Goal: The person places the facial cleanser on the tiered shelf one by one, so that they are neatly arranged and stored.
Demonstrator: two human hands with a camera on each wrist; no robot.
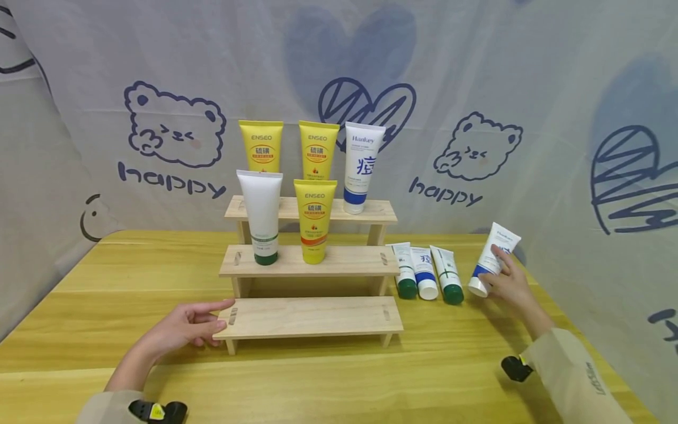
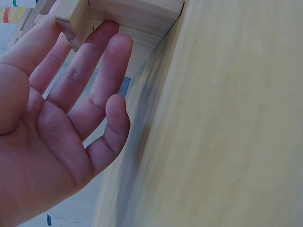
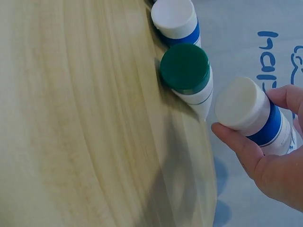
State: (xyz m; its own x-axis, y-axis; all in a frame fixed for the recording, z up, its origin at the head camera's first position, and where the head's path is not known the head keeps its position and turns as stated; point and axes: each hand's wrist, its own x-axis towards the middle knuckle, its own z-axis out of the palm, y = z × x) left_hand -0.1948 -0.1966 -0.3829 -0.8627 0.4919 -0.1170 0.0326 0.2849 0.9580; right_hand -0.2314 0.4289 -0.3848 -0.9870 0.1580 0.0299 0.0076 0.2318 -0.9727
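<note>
My right hand [image 1: 511, 285] grips a white squeeze tube [image 1: 495, 253] with a blue band and white cap, tilted above the table's right side. In the right wrist view the thumb and a finger flank that tube's cap end [image 3: 241, 106]. At the left end of the lowest step [image 1: 312, 317] of a wooden display stand, my left hand [image 1: 188, 327] holds the board's edge. The left wrist view has its fingers [image 2: 111, 71] bent beside the wooden end [image 2: 73, 19]. Three tubes lie right of the stand: a blue-banded one [image 1: 425, 274] between two green-capped ones [image 1: 447, 274].
On the top step stand two yellow tubes [image 1: 318, 147] and a white-and-blue tube [image 1: 364, 168]. The middle step [image 1: 355, 265] bears a white green-capped tube [image 1: 263, 212] and a yellow tube [image 1: 315, 221]. A printed cloth [image 1: 286, 59] hangs behind the wooden table [image 1: 339, 383].
</note>
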